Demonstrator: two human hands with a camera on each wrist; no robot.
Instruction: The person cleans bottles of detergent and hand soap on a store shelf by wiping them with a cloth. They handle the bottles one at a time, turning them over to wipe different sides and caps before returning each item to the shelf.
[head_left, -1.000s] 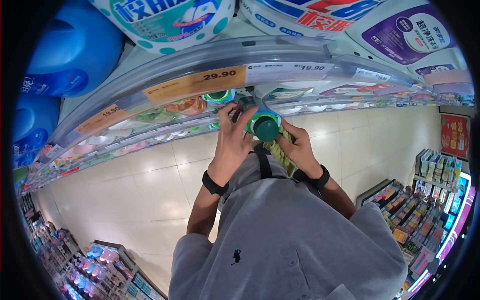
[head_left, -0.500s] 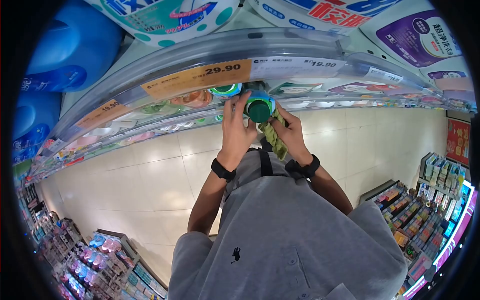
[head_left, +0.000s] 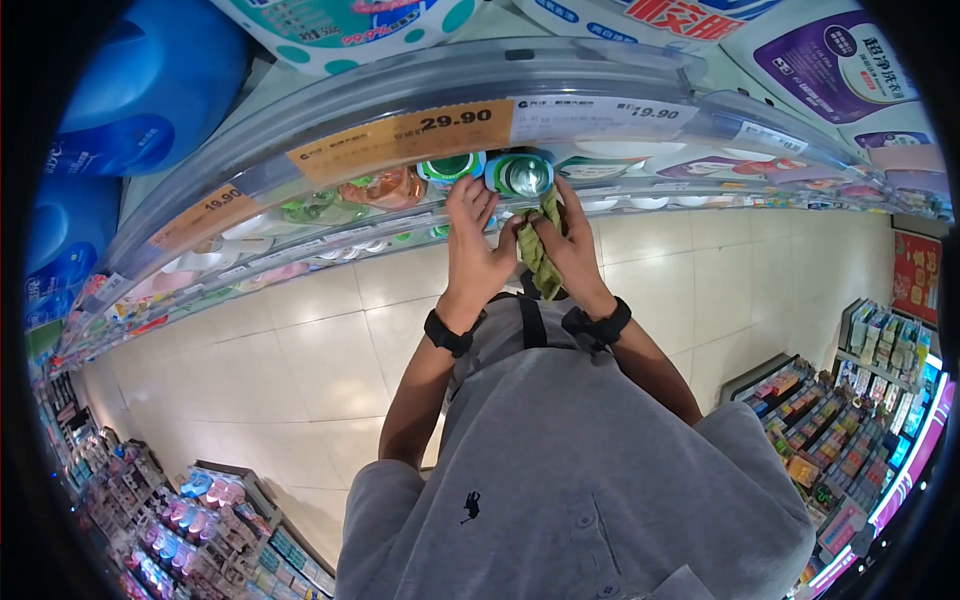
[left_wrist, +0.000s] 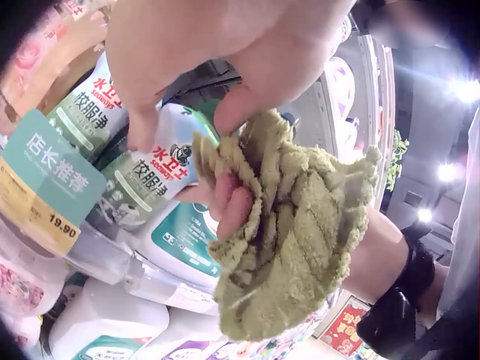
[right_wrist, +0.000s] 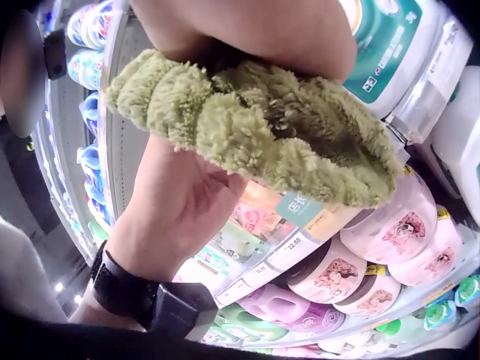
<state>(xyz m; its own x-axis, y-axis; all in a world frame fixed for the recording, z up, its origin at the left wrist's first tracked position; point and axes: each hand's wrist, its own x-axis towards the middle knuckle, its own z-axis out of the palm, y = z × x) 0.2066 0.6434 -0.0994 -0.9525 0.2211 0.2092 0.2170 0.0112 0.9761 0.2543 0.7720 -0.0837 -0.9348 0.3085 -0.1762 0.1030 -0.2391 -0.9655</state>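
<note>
A detergent bottle (head_left: 512, 176) with a green cap and a blue-green label stands on the lower shelf, beside a matching bottle (head_left: 450, 166). My left hand (head_left: 474, 250) is at its front, fingers extended; in the left wrist view its fingertips lie right at the label of the bottle (left_wrist: 154, 176). My right hand (head_left: 572, 255) grips a fuzzy green cloth (head_left: 541, 250), which hangs in folds below its fingers. Two of its fingers (left_wrist: 238, 206) show through a fold of the cloth (left_wrist: 300, 217). In the right wrist view the cloth (right_wrist: 255, 135) covers much of the right hand's grip.
The upper shelf's edge (head_left: 350, 110), with price tags, overhangs the bottles and carries large detergent jugs (head_left: 160, 90). A teal shelf sign (left_wrist: 56, 161) juts out before the bottles. Pink-labelled tubs (right_wrist: 330, 277) stand on a shelf below. Tiled floor (head_left: 320, 350) lies behind.
The bottle has moved away from the body, back under the upper shelf, level with its neighbour. Both hands have followed it a little; the cloth stays in the right hand.
</note>
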